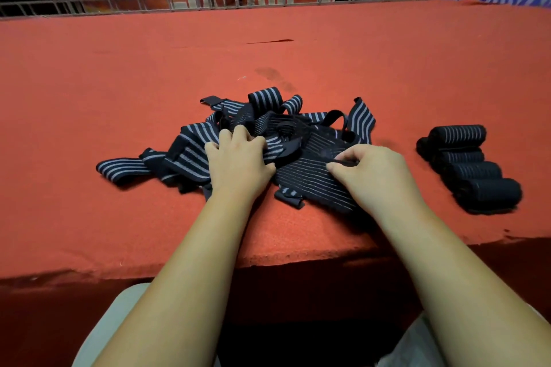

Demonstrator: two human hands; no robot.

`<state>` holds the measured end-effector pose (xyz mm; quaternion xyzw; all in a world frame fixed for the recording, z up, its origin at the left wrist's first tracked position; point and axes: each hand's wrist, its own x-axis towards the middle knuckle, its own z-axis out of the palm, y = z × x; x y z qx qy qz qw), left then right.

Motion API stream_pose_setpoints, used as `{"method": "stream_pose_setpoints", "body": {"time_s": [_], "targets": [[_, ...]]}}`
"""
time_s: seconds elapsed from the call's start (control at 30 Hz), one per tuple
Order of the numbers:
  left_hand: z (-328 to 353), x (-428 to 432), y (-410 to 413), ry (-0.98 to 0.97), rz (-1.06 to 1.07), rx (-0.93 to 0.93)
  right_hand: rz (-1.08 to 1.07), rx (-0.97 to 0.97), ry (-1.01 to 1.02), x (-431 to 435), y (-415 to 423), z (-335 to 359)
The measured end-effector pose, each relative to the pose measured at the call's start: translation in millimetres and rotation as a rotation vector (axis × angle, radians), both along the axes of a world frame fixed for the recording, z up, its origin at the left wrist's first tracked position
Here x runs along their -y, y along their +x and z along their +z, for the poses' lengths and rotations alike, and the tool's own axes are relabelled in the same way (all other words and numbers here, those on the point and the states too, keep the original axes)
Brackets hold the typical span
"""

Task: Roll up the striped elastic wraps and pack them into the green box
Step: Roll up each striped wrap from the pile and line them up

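A tangled pile of black elastic wraps with pale stripes [268, 128] lies in the middle of the red felt table [119, 68]. My left hand [238, 158] rests on the pile's left part with its fingers curled into the straps. My right hand [375, 173] pinches an edge of the wide striped wrap [310, 179] at the pile's near right. Several rolled-up wraps [471, 167] lie side by side at the right. No green box is in view.
The table's front edge [268, 259] runs just under my forearms. A metal railing [208, 0] borders the far side, with red and blue banners behind it. A small dark stain [271, 73] marks the felt beyond the pile.
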<state>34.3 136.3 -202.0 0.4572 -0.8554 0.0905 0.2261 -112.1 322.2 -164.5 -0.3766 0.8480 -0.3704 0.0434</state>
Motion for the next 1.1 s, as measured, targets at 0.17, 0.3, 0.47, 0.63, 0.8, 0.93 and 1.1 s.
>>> {"method": "stream_pose_setpoints", "body": {"time_s": [0.17, 0.3, 0.47, 0.63, 0.8, 0.93, 1.1], "targets": [[0, 4, -2, 0.015, 0.029, -0.094, 0.033, -0.047, 0.046, 1, -13, -4], [1, 12, 3, 0.049, 0.082, -0.141, -0.027, -0.11, 0.097, -3, -20, -6], [4, 20, 13, 0.13, 0.131, -0.205, -0.152, -0.083, 0.0, -26, -41, 1], [8, -1, 9, 0.056, -0.005, -0.223, -0.069, -0.075, 0.0, -34, -35, -4], [22, -38, 1, 0.007, -0.369, -0.267, -0.009, -0.023, -0.002, -47, -38, -1], [22, -67, -12, 0.305, -0.321, -0.17, 0.055, 0.031, -0.061, -61, -39, 2], [0, -73, -23, 0.45, -0.259, -0.146, 0.157, 0.076, -0.027, -78, -43, 0]]}}
